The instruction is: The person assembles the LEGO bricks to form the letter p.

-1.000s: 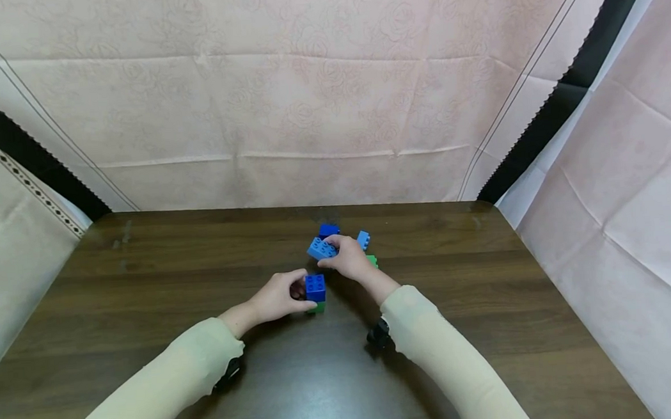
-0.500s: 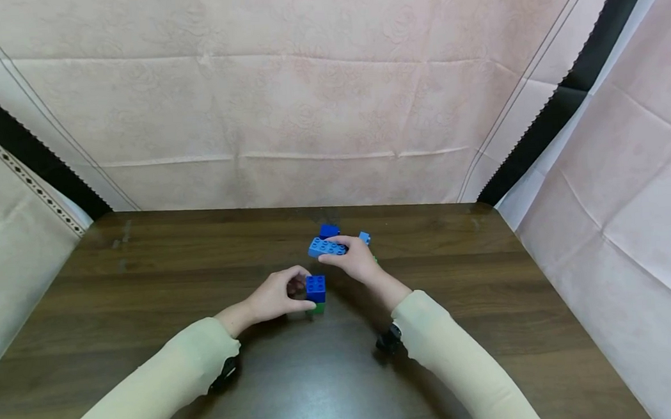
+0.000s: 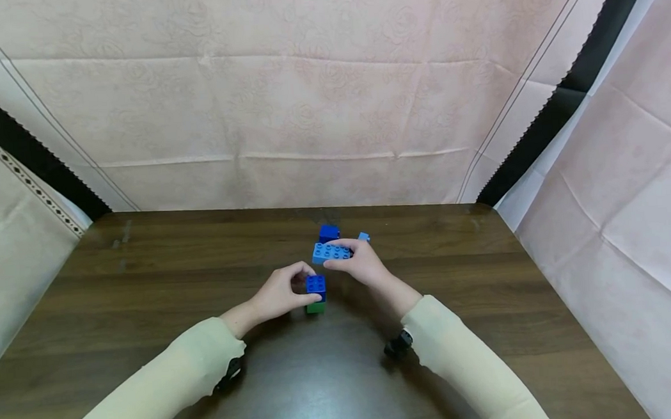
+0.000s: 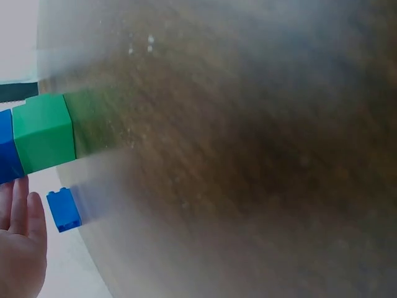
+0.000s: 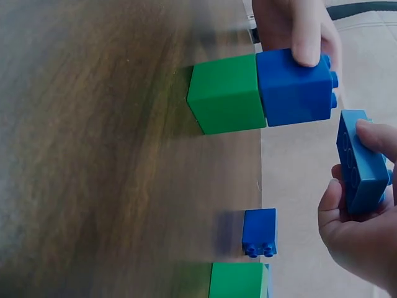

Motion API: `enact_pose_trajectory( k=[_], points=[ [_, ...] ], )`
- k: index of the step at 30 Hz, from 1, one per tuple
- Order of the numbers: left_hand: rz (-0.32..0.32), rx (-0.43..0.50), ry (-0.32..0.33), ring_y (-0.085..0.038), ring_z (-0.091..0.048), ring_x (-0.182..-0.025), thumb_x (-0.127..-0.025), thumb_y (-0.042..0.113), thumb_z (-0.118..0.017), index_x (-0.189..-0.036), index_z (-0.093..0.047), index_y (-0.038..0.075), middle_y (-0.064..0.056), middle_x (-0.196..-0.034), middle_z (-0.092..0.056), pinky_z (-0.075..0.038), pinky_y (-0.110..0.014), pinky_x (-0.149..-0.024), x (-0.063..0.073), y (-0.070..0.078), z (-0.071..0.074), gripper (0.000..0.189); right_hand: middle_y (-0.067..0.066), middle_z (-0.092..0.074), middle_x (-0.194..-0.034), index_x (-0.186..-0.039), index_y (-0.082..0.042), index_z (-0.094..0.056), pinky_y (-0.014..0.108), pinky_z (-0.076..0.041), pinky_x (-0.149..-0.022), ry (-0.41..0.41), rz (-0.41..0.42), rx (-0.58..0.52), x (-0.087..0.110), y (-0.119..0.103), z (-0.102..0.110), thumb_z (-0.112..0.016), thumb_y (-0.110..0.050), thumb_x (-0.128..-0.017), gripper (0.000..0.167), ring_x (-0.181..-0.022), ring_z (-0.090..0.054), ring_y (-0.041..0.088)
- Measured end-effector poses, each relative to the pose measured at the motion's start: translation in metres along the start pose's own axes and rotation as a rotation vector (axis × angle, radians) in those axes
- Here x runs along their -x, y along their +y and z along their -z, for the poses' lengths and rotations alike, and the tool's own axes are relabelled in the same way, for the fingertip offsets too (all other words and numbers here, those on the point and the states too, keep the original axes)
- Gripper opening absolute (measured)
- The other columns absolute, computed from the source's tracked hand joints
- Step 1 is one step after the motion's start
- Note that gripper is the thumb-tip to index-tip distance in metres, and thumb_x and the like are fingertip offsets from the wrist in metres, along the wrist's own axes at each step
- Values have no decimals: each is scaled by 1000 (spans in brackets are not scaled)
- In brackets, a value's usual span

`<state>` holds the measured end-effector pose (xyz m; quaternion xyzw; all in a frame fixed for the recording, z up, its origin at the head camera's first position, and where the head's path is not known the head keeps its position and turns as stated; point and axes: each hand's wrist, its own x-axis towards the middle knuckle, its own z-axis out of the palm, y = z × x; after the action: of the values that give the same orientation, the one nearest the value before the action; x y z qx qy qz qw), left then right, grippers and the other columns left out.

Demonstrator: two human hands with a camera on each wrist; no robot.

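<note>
My left hand (image 3: 280, 293) holds a dark blue building brick (image 3: 315, 281) between thumb and fingers. That brick is stacked on a green brick (image 5: 226, 94), which stands upright on the table. My right hand (image 3: 364, 264) pinches a longer light blue brick (image 3: 328, 253) by its right end, studs up. The right wrist view shows this light blue brick (image 5: 360, 164) raised off the table, slightly above the level of the stack's top and a short gap away from it. In the left wrist view only part of the left hand (image 4: 22, 248) shows, beside the stack.
Farther back on the brown wooden table (image 3: 199, 250) lies another dark blue brick (image 3: 329, 232). A second light blue brick (image 3: 364, 236) peeks out behind the right hand. Another green brick (image 5: 236, 282) appears at the bottom of the right wrist view. A pale cloth hangs behind the table.
The right hand has lifted the light blue brick, turned it straighter and brought it slightly right and nearer the stack. The left thumb and fingers have come further over the dark blue brick.
</note>
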<state>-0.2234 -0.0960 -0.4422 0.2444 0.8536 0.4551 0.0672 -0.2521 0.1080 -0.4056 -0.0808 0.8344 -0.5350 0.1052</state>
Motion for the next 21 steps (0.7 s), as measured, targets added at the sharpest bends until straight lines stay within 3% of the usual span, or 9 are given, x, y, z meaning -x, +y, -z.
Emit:
enact_pose_trajectory(
  k=[12,21],
  points=[
    [25,82,4,-14,-57,-82,-79,24,-75,-95,-54,9,-5,-92,-63,-50,-29,-77,0,2,-3,31,12,-55,-131,-127,-15,-57,39,-48,-94,-103,91,21,14,1,6,-67,-27,-87,43,-106,-57,23],
    [44,92,3,-15,-54,-80,-79,23,-76,-94,-54,9,-4,-91,-62,-48,-28,-76,-2,-2,-4,31,11,-59,-125,-124,-13,-59,34,-51,-89,-169,145,52,20,2,7,-68,-28,-86,42,-97,-59,19]
  ],
)
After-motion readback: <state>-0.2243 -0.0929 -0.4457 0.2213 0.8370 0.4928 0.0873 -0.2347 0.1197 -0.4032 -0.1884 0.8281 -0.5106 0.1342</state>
